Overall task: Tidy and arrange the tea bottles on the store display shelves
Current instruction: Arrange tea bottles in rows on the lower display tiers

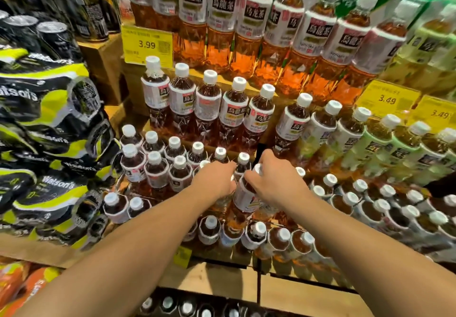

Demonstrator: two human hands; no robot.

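Note:
Brown oolong tea bottles with white caps and white labels fill stepped wooden shelves. Large ones (223, 20) stand on the top tier, smaller ones (208, 104) on the middle tier, more small ones (154, 166) below. My right hand (274, 183) grips the neck of a tilted tea bottle (244, 198) lifted above the lower tier. My left hand (217, 181) reaches in beside it, fingers curled over a bottle that the hand mostly hides.
Pale green tea bottles (377, 149) fill the right side. Black and yellow multipacks (47, 129) are stacked on the left. Yellow price tags read 3.99 (147, 44) and 3.49 (387, 99). A wooden shelf front (296, 292) runs below my arms.

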